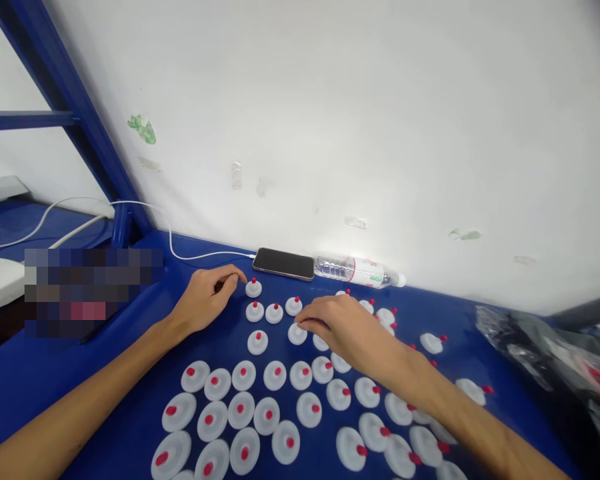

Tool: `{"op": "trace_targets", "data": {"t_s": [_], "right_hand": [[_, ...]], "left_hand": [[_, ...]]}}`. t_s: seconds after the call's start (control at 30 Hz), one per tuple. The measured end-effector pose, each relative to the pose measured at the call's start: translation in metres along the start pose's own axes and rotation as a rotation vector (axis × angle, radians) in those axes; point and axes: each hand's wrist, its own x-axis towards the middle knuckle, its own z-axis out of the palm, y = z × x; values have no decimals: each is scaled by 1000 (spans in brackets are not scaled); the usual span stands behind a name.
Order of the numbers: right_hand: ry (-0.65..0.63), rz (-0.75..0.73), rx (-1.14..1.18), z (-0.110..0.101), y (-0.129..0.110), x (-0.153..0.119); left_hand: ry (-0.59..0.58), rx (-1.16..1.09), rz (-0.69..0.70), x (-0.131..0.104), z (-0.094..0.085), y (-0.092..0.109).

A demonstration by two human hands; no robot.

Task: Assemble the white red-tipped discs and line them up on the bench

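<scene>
White round caps (pixel 275 375), each with a red centre stud, cover the blue counter (pixel 40 373). The left hand (pixel 207 299) rests loosely curled, grasping nothing; the right hand (pixel 347 328) fingers one cap (pixel 297 333).

White discs (pixel 275 375) with red tips, blue table (pixel 40 373), black phone (pixel 283 263), white cable (pixel 190 255)
</scene>
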Motion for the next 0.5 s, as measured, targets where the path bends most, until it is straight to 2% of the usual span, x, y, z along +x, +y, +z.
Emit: {"op": "trace_targets", "data": {"t_s": [0.17, 0.3, 0.4, 0.5], "right_hand": [[-14, 11, -9, 8, 2, 3], [12, 59, -4, 6, 1, -1], [103, 89, -37, -5, 3, -17], [293, 151, -114, -25, 19, -54]], "left_hand": [[-15, -18, -12, 0, 1, 1], [-22, -37, -21, -1, 1, 0], [12, -69, -49, -3, 0, 2], [38, -147, -73, -5, 0, 7]]}}
